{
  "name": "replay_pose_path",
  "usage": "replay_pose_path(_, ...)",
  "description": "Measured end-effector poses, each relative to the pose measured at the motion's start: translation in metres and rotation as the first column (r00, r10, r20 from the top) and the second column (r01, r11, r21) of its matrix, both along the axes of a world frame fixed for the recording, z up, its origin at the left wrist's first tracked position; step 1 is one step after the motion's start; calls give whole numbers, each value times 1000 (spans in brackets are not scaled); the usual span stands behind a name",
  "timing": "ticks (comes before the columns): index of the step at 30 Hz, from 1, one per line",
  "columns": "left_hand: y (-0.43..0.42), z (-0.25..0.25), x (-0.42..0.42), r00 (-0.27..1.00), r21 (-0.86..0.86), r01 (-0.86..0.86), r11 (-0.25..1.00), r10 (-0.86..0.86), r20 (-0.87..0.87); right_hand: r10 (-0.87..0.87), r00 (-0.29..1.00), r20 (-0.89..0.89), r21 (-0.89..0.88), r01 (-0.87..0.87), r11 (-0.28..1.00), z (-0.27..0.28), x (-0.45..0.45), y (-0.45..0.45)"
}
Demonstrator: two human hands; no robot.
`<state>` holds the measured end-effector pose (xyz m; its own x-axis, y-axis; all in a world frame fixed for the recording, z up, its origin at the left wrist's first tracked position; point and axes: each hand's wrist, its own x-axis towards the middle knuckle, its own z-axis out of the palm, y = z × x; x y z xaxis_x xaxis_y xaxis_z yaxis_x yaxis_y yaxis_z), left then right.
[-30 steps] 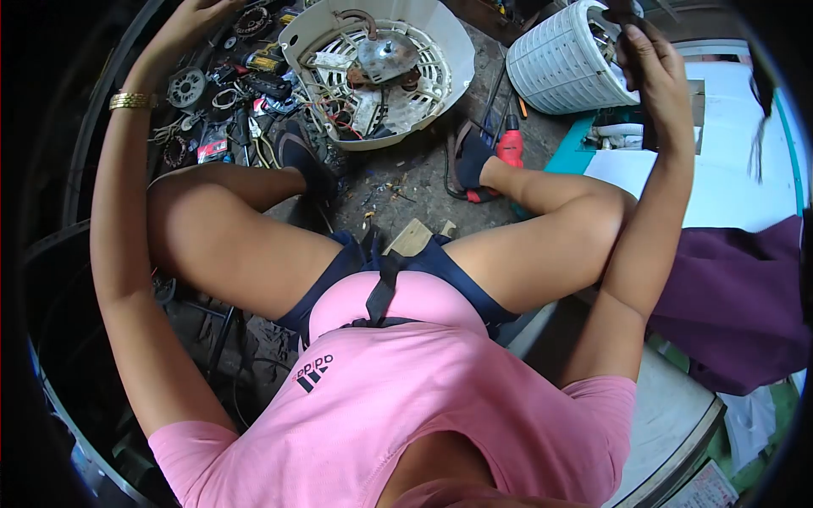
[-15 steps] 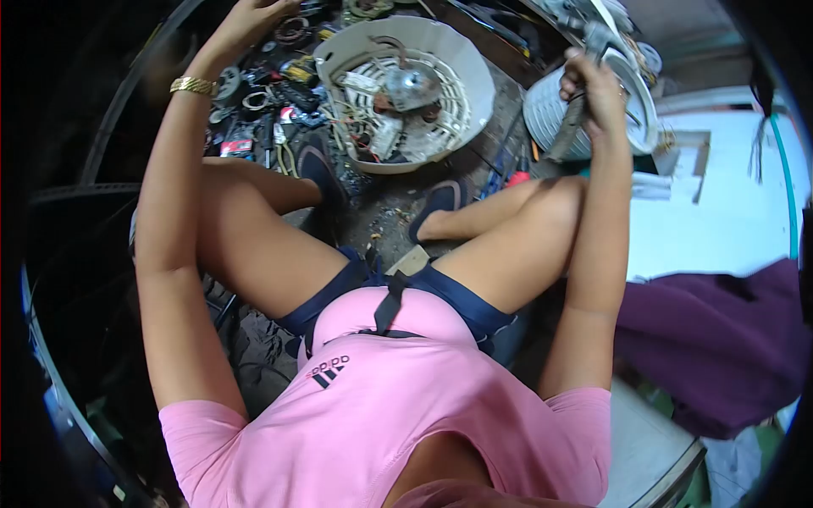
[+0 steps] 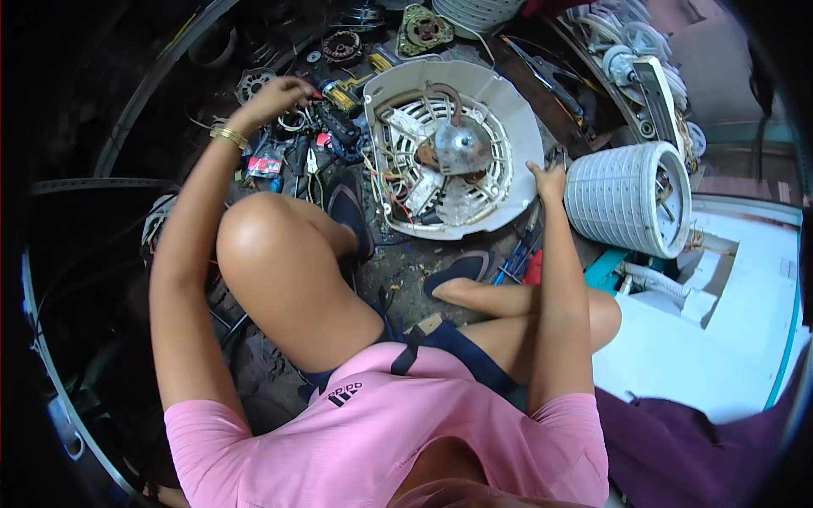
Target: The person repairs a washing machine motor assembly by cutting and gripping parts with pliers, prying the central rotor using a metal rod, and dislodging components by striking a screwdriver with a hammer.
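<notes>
An off-white plastic washing machine base (image 3: 518,110) with a slatted floor sits in front of me, loose wires along its left side. Mounted in its middle is a silvery metal gearbox (image 3: 464,146). My right hand (image 3: 550,182) is at the base's right rim, thumb by the edge, fingers bent around a dark metal tool (image 3: 555,156) that is mostly hidden. Above the clutter left of the base hovers my left hand (image 3: 284,95), fingers loosely curled and apart, holding nothing. A yellow and black power drill (image 3: 343,93) lies just right of it.
A white perforated drum (image 3: 610,199) lies on its side at the right, by a white panel (image 3: 677,372). Pliers (image 3: 312,161) and red packets (image 3: 264,167) lie on the left. White pulleys (image 3: 622,63) pile up at the upper right. Purple cloth (image 3: 677,449) hangs lower right.
My right hand has come down from above the white drum to the base's right rim. My left hand has moved lower in view. The view has shifted, and my right knee has swung outward.
</notes>
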<state>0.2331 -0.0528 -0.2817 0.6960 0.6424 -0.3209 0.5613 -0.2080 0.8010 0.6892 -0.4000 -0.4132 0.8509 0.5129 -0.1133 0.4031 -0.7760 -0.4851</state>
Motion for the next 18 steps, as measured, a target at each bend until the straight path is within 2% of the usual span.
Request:
replay_pose_path(1,-3,-21,8,994,-154,-50,987,34,-102,-22,999,25,-31,23,999,-12,1,0)
replay_pose_path(2,-12,-43,17,995,-113,15,994,-26,-99,-40,998,54,-58,43,997,-18,1,2)
replay_pose_path(3,-23,-60,28,992,-144,73,987,-87,-96,-50,997,57,-113,56,992,-5,-5,6)
replay_pose_path(4,-30,-83,39,981,-254,52,966,-97,-170,-125,984,128,-123,141,982,-12,-4,9)
replay_pose_path(5,-41,-95,49,982,-351,5,936,-71,-175,-127,983,131,-132,144,981,-11,-1,8)
replay_pose_path(7,-62,-128,70,996,-413,-2,911,-35,-82,-116,985,127,-145,134,980,-14,8,6)
replay_pose_path(8,-60,-158,76,983,-317,185,930,-178,54,-99,988,120,-152,117,981,-21,17,3)
replay_pose_path(10,-81,-112,84,992,-516,115,849,-128,12,-78,989,127,-154,97,983,-25,27,1)
replay_pose_path(12,-88,-108,77,964,-491,263,831,-199,179,-25,993,118,-136,41,990,-24,41,-1)
replay_pose_path(14,-102,-75,71,939,-612,305,730,-124,321,1,995,105,-181,18,983,-22,56,-3)
replay_pose_path(16,-110,-58,72,862,-502,464,729,-242,445,16,985,171,-236,26,971,-26,65,-11)
replay_pose_path(18,-102,-54,74,758,-327,578,748,-344,554,47,980,191,-216,-5,976,-40,76,-26)
